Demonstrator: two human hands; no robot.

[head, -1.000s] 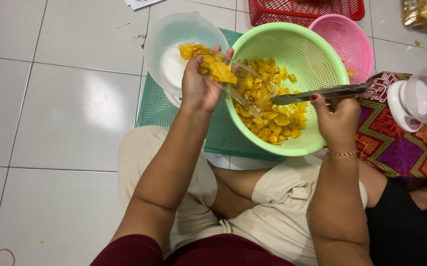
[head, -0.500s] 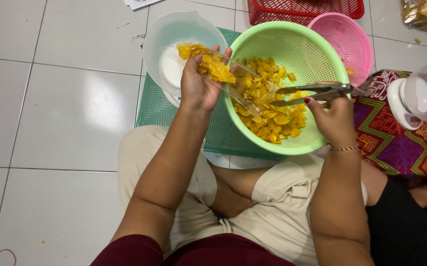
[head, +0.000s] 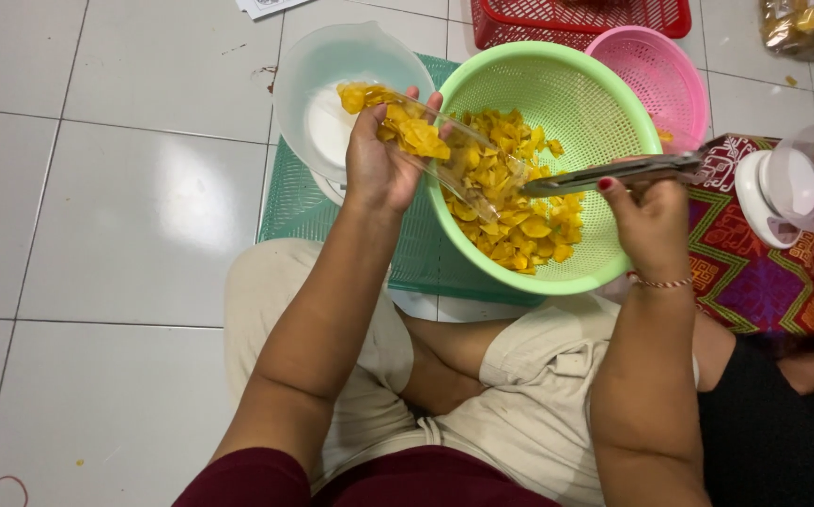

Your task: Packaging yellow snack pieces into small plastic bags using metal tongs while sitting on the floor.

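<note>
The left hand [head: 380, 169] grips a clear bag [head: 444, 155] of yellow chips [head: 510, 202] tilted over the green colander's [head: 613, 268] rim; the right hand [head: 646, 211] clasps metal tongs [head: 613, 172] above it. Chips could slide out of the slack bag onto the floor [head: 125, 216].

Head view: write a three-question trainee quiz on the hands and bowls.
1. True or false: the right hand holds metal tongs.
2. The yellow chips lie in which colander: A green, B pink, C red?
3. What does the left hand hold?

Key
1. True.
2. A, the green colander; the pink colander is behind it.
3. A clear plastic bag with chips in it.
</note>
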